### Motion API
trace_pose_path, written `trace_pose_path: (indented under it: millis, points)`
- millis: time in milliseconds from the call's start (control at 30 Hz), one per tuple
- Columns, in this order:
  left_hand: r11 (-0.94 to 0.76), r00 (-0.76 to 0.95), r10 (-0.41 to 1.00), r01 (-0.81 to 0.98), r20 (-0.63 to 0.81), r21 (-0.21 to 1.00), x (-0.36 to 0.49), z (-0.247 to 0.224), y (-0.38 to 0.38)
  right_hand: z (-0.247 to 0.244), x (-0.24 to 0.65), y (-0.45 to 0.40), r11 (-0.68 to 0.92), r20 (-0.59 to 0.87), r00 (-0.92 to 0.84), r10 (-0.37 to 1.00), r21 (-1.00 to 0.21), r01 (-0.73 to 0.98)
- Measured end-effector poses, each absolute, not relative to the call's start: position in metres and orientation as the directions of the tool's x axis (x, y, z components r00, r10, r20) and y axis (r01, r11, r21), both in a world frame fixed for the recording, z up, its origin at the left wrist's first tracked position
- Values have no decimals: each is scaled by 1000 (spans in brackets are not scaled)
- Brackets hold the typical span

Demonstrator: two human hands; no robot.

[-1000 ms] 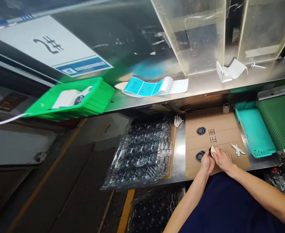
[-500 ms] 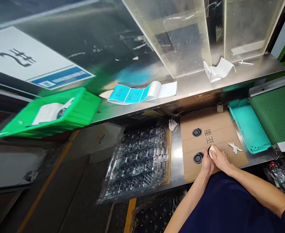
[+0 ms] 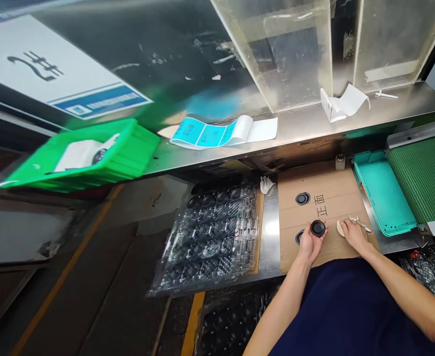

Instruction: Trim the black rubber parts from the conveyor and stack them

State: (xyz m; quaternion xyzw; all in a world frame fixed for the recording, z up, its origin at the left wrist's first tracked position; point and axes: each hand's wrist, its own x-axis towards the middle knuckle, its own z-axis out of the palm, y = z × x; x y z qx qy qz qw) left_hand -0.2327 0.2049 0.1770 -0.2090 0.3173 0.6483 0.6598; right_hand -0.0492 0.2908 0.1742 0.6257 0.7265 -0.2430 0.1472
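A steel worktop (image 3: pixel 270 232) ran beneath a brown cardboard sheet (image 3: pixel 289 178), with stacked clear-and-black trays (image 3: pixel 210 232) to its left and a teal tray (image 3: pixel 386 193) to its right. Over the near part of the cardboard, 2 bare hands worked apart from each other. The left hand (image 3: pixel 311 245) was curled under and around a round black dish (image 3: pixel 317 228), fingers and thumb gripping its rim. The right hand (image 3: pixel 354 235), beside a crumpled white item (image 3: pixel 364 226), seemed to pinch the right edge of a cream piece (image 3: pixel 339 228) between thumb and fingertips, at or just above the cardboard. To the left, 2 black discs (image 3: pixel 302 199) overlapped farther away, while another dark disc (image 3: pixel 298 237) showed partly behind the left hand. The handling looked to be partway along: the dish and the cream piece were already apart, yet both were in hand, so neither had been released. How many rounds were done or left could not be told. The black dish faced up, its hollow toward the viewer; being round, it had no clear long axis. The smaller cream piece looked oval, its long axis running roughly near to far, slightly slanted, though the fingertips hid part of its outline.
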Motion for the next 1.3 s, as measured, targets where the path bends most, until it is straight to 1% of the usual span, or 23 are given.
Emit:
trace_pose_path:
  millis: [100,133,167,233,267,333,433,500,533,600,700,800,867,900,1067,1200,1300]
  points:
    - [70,42,737,-997,-674,14,-246,182,201,166,-27,298,176,-283,-204,937,-121,977]
    - [73,65,738,-997,-671,-17,-248,184,200,164,-21,303,177,-254,-201,946,-115,977]
    - [81,90,739,-996,-667,-45,-249,187,198,162,-17,310,170,-273,-195,942,-114,979]
    - [123,155,733,-988,-662,-95,-250,194,194,162,-15,322,140,-377,-184,908,-141,980]
    - [158,188,723,-982,-665,-106,-249,196,192,165,-17,327,123,-423,-188,886,-176,977]
    - [250,248,687,-963,-683,-99,-246,200,189,174,-29,329,110,-461,-241,854,-293,950]
    - [388,307,632,-920,-712,-52,-240,199,183,193,-55,311,162,-486,-427,762,-495,853]
    - [430,320,628,-902,-709,-27,-235,195,180,203,-72,292,240,-500,-565,656,-571,785]
    - [441,321,636,-898,-702,-11,-232,192,178,206,-79,283,280,-502,-611,612,-585,761]
    - [472,312,648,-880,-695,46,-227,187,175,207,-87,268,341,-500,-648,575,-573,745]
    - [542,254,646,-816,-720,198,-218,181,168,206,-86,257,382,-522,-633,571,-514,768]
    - [586,189,644,-744,-741,319,-209,177,159,207,-78,254,438,-569,-656,495,-489,754]
    - [605,178,648,-711,-741,358,-204,175,155,208,-74,252,462,-592,-676,438,-497,735]
    - [615,176,648,-695,-741,373,-202,174,154,209,-73,251,464,-597,-676,431,-497,734]
    - [627,133,669,-628,-731,460,-197,167,153,205,-73,247,432,-592,-628,505,-456,778]
    - [610,140,705,-620,-696,493,-195,161,151,201,-67,249,451,-570,-687,450,-519,726]
    - [604,131,709,-619,-692,502,-193,157,151,199,-63,251,447,-541,-695,473,-532,719]
